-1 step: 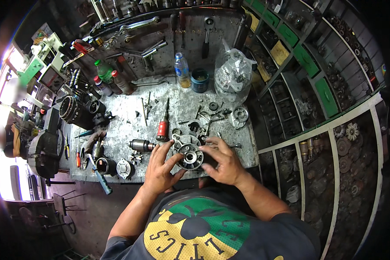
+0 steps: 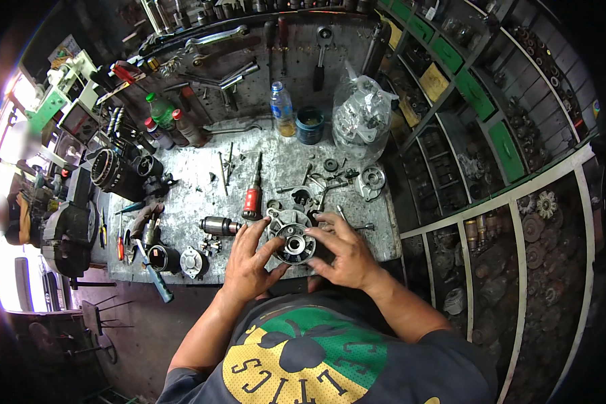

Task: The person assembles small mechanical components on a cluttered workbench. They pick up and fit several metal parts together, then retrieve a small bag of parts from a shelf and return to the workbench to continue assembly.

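At the near edge of the workbench, a round metal housing [image 2: 291, 250] with a bored hub in its middle sits between my hands. My left hand [image 2: 249, 262] grips its left side, index finger on the face and thumb below. Around the right rim curve the fingers and thumb of my right hand [image 2: 347, 256], their tips at its edge. Behind the housing a larger metal casting [image 2: 286, 217] is partly covered. Left of my left hand lies a dark cylindrical rotor [image 2: 219, 225]. A red-handled screwdriver [image 2: 252, 202] lies just beyond.
Small loose parts and bolts [image 2: 323, 187] lie beyond my right hand. A bottle [image 2: 281, 111], a blue can [image 2: 310, 126] and a bag of parts [image 2: 362, 114] stand at the back. A hammer [image 2: 156, 279] overhangs the front edge. Shelves [image 2: 464, 222] line the right.
My right thumb and fingers have drawn slightly inward, closer to the housing's right rim. My left hand and the housing look almost unmoved.
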`<state>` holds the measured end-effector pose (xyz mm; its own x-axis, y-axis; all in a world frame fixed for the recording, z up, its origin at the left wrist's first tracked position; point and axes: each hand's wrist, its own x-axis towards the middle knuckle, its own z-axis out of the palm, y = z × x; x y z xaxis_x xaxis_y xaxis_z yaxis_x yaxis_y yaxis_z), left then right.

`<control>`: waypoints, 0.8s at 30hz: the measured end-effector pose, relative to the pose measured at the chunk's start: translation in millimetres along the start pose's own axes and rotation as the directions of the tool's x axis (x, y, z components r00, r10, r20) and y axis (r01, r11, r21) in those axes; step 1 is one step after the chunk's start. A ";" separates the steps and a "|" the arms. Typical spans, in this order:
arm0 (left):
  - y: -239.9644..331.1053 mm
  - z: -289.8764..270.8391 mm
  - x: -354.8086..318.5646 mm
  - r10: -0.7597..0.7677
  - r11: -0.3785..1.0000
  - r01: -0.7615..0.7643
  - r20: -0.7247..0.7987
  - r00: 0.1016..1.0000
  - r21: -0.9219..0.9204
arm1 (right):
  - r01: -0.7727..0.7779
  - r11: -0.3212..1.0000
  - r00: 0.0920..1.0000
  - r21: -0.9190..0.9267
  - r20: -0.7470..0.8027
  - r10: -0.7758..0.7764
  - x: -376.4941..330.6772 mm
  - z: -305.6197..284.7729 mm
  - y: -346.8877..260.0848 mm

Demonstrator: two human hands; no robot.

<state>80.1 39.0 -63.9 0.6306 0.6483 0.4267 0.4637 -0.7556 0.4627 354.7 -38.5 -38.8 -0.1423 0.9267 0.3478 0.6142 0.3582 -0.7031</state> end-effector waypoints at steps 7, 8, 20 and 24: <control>6.8 -5.8 4.2 -0.026 1.000 0.026 0.031 0.999 0.004 | -0.085 0.994 0.993 -0.070 0.077 0.091 5.2 15.5 -6.4; 6.0 -6.7 4.4 -0.026 1.000 0.026 0.039 0.999 -0.008 | -0.111 0.992 0.991 -0.068 0.072 0.116 3.7 15.9 -4.6; -13.9 -3.6 -27.0 -0.026 0.969 0.032 0.029 0.999 -0.244 | -0.113 0.993 0.994 -0.017 0.011 0.113 -7.7 32.1 5.0; -44.2 -18.5 -66.3 -0.204 0.962 0.199 -0.009 0.979 -0.185 | -0.085 0.996 0.996 -0.033 0.003 0.085 -4.5 30.6 6.4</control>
<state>6.3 31.2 -98.3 0.5169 0.7898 0.3301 0.4565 -0.5806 0.6742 335.6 -37.0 -63.8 -0.0916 0.9543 0.2845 0.6492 0.2739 -0.7096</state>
